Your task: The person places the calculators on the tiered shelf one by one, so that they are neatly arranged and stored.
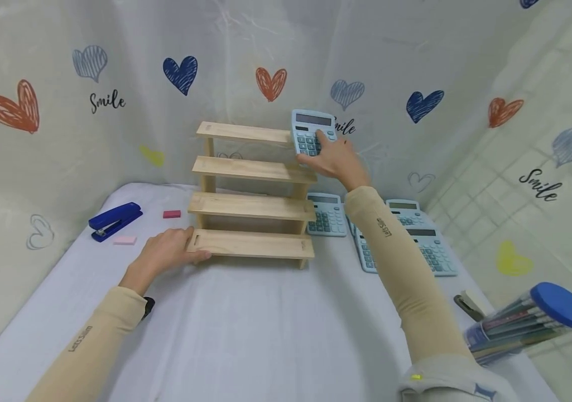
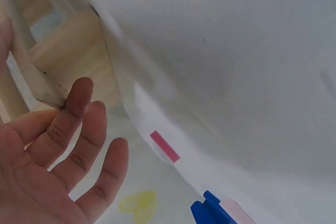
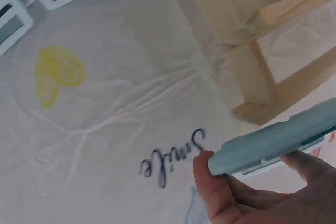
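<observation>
A four-step wooden shelf rack [image 1: 253, 206] stands on the white-covered table. At the left end of its lowest step, my left hand [image 1: 165, 251] grips the board, thumb along the front; in the left wrist view the fingers [image 2: 92, 140] spread past the board's corner. My right hand [image 1: 337, 159] holds a light blue calculator [image 1: 313, 119] at the right end of the top step, thumb and fingers round its edges. It leans with its display up and keys facing me, overlapping that step's end. From the right wrist view the calculator [image 3: 273, 142] appears edge-on.
Right of the rack lies a calculator [image 1: 327, 215], with several more [image 1: 433, 251] beyond, partly behind my right arm. A pencil tub with blue lid [image 1: 562, 304] is at right. On the left are a blue stapler [image 1: 115, 219], a red eraser [image 1: 172, 214] and a pink eraser [image 1: 125, 240].
</observation>
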`<state>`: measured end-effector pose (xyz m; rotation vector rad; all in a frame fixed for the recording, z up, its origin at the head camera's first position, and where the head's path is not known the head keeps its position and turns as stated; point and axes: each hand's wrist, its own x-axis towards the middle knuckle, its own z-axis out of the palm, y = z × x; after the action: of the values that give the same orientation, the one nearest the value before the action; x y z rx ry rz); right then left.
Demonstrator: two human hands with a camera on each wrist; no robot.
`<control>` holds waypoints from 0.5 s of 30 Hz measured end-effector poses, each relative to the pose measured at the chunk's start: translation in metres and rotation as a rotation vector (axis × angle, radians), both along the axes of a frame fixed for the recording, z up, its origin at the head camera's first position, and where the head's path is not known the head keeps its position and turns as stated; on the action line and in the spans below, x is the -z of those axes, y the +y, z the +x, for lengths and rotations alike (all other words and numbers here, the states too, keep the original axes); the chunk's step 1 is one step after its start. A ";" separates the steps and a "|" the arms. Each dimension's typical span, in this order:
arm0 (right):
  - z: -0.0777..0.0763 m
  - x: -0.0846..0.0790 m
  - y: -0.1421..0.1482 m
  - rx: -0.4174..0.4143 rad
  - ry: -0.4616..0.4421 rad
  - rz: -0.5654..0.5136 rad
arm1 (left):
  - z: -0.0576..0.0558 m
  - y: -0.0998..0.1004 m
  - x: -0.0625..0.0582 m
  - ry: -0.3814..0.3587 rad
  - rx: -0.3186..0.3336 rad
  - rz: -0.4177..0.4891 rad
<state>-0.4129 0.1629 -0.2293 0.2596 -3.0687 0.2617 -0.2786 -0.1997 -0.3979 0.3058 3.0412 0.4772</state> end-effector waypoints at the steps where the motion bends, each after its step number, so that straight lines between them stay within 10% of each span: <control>1: -0.003 -0.001 -0.007 -0.010 0.013 0.012 | 0.000 0.000 0.000 0.003 0.000 -0.002; 15: -0.016 0.000 -0.075 -0.056 0.015 0.039 | 0.004 0.003 0.000 0.024 -0.004 -0.012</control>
<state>-0.4293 0.0880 -0.2293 0.3487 -3.0572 0.2021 -0.2745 -0.1965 -0.3979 0.3074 3.0673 0.4589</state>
